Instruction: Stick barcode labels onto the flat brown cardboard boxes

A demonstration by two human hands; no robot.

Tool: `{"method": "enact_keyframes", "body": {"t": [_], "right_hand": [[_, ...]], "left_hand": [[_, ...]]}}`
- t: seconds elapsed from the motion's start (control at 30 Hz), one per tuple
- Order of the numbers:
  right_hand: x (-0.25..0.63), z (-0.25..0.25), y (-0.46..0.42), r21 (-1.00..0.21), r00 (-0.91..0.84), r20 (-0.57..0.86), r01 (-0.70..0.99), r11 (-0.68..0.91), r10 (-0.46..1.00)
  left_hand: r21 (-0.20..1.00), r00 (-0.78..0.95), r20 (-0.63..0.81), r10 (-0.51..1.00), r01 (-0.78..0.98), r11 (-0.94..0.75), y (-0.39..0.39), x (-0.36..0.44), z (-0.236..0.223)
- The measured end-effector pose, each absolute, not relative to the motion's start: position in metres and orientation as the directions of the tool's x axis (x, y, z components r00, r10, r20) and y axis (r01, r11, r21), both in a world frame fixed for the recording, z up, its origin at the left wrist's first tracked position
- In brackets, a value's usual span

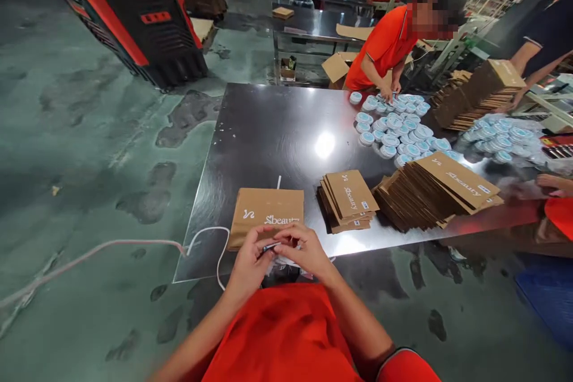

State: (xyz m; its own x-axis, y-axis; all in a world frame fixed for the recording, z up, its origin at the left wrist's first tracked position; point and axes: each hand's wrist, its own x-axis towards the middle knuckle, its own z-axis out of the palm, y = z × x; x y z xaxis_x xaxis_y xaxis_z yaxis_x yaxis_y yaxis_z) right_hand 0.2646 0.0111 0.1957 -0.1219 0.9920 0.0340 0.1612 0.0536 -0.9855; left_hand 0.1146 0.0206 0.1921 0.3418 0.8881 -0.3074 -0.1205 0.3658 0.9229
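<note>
My left hand [250,259] and my right hand [304,250] meet at the near edge of a shiny dark metal table [277,125]. Both have their fingers curled, pinching a small dark thin object [271,246] between them; I cannot make out what it is. Just beyond my fingers lies a flat brown cardboard box [266,212] printed "Sbeauty". A small stack of flat brown boxes [350,198] sits to its right.
A long fanned row of flat boxes [439,191] lies further right. Many small round white-and-blue tins [396,128] cover the far side, where a person in orange [385,48] bends over them. A white cord [134,245] trails left onto the green floor. Another person's arm [532,65] touches a box stack at far right.
</note>
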Motion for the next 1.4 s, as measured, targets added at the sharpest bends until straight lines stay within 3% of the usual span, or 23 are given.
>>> {"method": "enact_keyframes", "body": {"t": [0.33, 0.43, 0.53, 0.73, 0.87, 1.0, 1.23, 1.4], "right_hand": [[0.266, 0.192, 0.018, -0.985, -0.127, 0.027, 0.163, 0.048, 0.992], [0.274, 0.187, 0.028, -0.984, 0.051, 0.031, 0.175, 0.021, 0.998], [0.287, 0.177, 0.041, -0.995, 0.243, -0.041, 0.081, -0.063, 0.969], [0.302, 0.146, 0.051, -0.993, 0.386, -0.117, -0.056, -0.103, 0.915], [0.303, 0.122, 0.055, -0.968, 0.411, 0.124, 0.248, 0.02, 0.903], [0.307, 0.099, 0.066, -0.823, 0.281, 0.399, 0.529, 0.206, 0.873], [0.317, 0.075, 0.078, -0.64, 0.115, 0.52, 0.709, 0.297, 0.846], [0.319, 0.072, 0.078, -0.598, 0.072, 0.525, 0.74, 0.307, 0.848]], "left_hand": [[0.915, 0.351, -0.34, 0.872, -0.091, 0.393, 0.021, 0.113, 0.19], [0.881, 0.352, -0.398, 0.847, -0.11, 0.46, 0.023, 0.112, 0.185], [0.847, 0.346, -0.459, 0.818, -0.108, 0.521, 0.025, 0.11, 0.179], [0.873, 0.253, -0.438, 0.863, -0.112, 0.475, 0.027, 0.107, 0.168], [0.855, 0.242, -0.468, 0.85, -0.116, 0.505, 0.029, 0.106, 0.16], [0.852, 0.236, -0.484, 0.843, -0.094, 0.515, 0.035, 0.107, 0.146], [0.866, 0.225, -0.479, 0.848, -0.034, 0.498, 0.047, 0.107, 0.123], [0.868, 0.243, -0.475, 0.846, -0.033, 0.496, 0.047, 0.106, 0.123]]}}
